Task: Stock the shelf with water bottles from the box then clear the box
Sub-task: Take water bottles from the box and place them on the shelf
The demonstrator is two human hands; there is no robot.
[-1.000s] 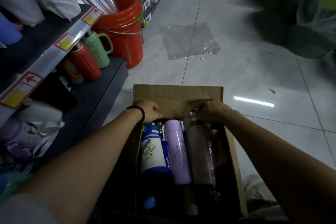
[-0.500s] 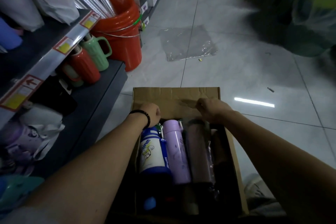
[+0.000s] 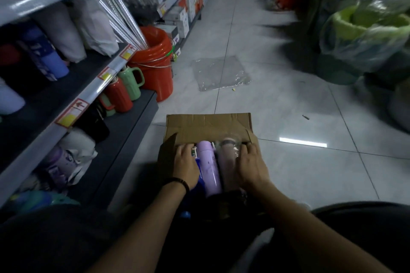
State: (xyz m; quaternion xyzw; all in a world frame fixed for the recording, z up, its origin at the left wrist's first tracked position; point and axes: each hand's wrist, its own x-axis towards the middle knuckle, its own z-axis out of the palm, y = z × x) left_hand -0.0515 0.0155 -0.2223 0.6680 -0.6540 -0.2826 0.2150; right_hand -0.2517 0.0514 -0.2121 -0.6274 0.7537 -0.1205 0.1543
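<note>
The cardboard box (image 3: 208,125) stands on the tiled floor (image 3: 299,117), just beside the edge of the lowest shelf (image 3: 124,131), with its far flap folded upward and its side flaps open. Three water bottles lie side by side inside it, caps pointing away from the person: a blue bottle (image 3: 200,173) at the left, a purple bottle (image 3: 209,166) in the middle, and a pink bottle (image 3: 228,157) in clear plastic wrap at the right. The left hand (image 3: 185,166) rests palm-down on the blue bottle, fingers fairly straight and pointing toward the far flap; it encloses nothing. A dark wristband (image 3: 177,183) sits on the left wrist. The right hand (image 3: 251,166) rests palm-down on the right side of the wrapped pink bottle, fingers spread and nearly straight, with the outer fingers near the right box wall; it also encloses nothing. On the lowest shelf, a red jug (image 3: 118,95) and a green jug (image 3: 131,82) stand touching each other. A red bucket (image 3: 155,66) stands on the floor at the shelf end. A clear plastic sheet (image 3: 219,73) lies flat on the floor beyond the box, well apart from it.
</note>
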